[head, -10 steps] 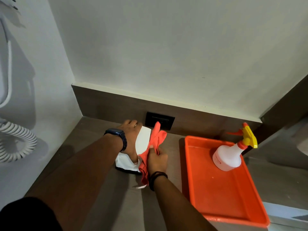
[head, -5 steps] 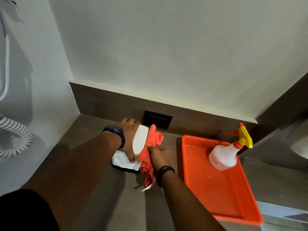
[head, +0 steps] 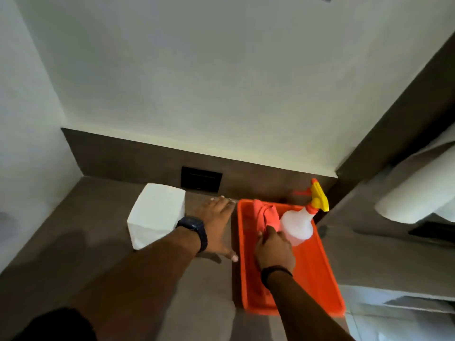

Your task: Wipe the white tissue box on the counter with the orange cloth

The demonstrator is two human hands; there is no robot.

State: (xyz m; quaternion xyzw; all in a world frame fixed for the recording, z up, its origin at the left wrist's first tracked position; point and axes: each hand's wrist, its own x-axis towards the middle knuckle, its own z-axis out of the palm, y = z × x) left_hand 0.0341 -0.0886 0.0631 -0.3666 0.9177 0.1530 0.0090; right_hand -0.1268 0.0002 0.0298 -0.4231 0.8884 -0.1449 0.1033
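The white, paper-wrapped tissue box (head: 157, 217) stands alone on the brown counter (head: 93, 242), to the left of the shallow orange plastic tray (head: 317, 271), and nothing is touching it. The right hand (head: 274, 249) is inside the tray, fingers curled around the bunched orange cloth (head: 268, 214), pinching it at its near end while the rest lies heaped toward the tray's far wall. That looks like a set-down, with the cloth going back where the cleaning kit lives. Just right of the cloth, in the tray's far corner, stands the translucent white spray bottle with a yellow trigger (head: 299, 223), touching or almost touching the cloth.

The left hand (head: 216, 230) lies spread flat and empty on the counter between the tray and the tissue box, fingers splayed and holding nothing, likely bracing the reach. Judging by the box left free and the cloth in the tray, the wiping looks finished, though I cannot tell how clean the box is.
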